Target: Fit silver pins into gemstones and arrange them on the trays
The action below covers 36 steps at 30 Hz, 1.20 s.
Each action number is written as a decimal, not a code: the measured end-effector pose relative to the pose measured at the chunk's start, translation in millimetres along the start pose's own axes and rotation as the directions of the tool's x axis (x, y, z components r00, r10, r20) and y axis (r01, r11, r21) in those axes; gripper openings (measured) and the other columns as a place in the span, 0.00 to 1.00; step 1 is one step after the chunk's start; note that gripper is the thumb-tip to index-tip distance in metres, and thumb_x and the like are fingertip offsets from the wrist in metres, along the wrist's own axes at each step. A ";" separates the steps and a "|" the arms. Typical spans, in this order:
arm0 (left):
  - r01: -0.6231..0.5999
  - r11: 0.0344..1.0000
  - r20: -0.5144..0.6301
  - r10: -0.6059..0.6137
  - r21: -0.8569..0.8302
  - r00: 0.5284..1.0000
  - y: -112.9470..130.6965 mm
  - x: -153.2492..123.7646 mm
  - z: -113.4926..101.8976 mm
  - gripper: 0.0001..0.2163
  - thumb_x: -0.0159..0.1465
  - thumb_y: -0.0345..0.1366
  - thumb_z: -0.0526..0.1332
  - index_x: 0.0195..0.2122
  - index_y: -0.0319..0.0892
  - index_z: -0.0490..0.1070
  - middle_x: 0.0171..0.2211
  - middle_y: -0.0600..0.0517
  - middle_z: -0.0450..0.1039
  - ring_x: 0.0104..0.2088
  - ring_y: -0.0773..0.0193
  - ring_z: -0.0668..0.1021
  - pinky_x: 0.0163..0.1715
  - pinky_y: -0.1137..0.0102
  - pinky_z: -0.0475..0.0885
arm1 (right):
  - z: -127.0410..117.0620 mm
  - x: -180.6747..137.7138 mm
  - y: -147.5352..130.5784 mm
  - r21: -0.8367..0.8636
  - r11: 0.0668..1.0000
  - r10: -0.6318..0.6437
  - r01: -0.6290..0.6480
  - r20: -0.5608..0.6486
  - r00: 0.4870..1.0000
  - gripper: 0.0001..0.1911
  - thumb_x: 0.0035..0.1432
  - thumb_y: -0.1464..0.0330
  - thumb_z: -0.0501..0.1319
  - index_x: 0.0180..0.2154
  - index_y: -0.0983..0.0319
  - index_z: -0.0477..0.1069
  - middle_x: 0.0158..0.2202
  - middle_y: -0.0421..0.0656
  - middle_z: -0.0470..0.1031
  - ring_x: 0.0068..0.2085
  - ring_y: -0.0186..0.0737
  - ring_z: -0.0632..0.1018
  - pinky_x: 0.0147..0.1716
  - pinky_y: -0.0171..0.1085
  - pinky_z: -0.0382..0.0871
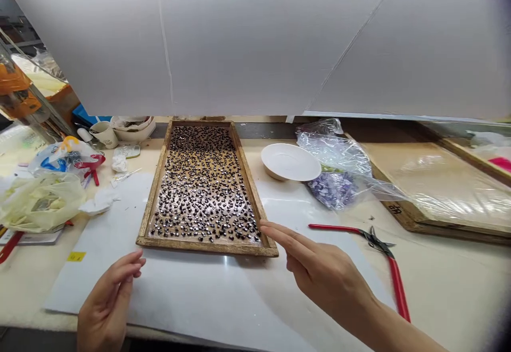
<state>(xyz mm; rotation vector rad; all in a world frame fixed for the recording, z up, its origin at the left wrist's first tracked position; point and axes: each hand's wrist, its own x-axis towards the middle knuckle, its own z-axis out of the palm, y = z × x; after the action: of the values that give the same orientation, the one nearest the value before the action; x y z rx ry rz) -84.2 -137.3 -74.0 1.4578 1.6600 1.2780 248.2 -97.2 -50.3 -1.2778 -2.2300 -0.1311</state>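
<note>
A long wooden tray (pixel 205 246) lies on a white sheet (pixel 207 293) in front of me, covered with several small dark shiny pieces (pixel 199 192). My right hand (pixel 319 269) reaches toward the tray's near right corner, fingers stretched out and empty, fingertips just short of the rim. My left hand (pixel 109 299) hovers below the tray's near left corner, fingers loosely apart, holding nothing.
Red-handled pliers (pixel 383 261) lie to the right of my right hand. A white dish (pixel 290 162) and a clear plastic bag of purple bits (pixel 339 181) sit behind. A second wrapped wooden tray (pixel 439 203) is at right. Bags, a cup (pixel 104 133) and clutter crowd the left.
</note>
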 end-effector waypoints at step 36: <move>0.120 0.983 0.255 -0.152 0.137 0.955 22.7 149.5 36.2 0.20 0.56 0.48 0.59 0.46 0.42 0.71 0.52 0.46 0.69 0.54 0.54 0.69 0.55 0.59 0.63 | 39.8 -14.7 46.1 0.239 0.900 0.356 -0.365 0.082 0.931 0.24 0.60 0.73 0.48 0.57 0.53 0.58 0.55 0.46 0.67 0.34 0.35 0.80 0.34 0.31 0.76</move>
<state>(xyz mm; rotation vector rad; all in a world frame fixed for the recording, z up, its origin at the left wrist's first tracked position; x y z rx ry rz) -77.9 14.7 -42.5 1.4831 1.6472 0.8794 275.1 -69.7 -99.8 -1.5291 -1.9212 0.3084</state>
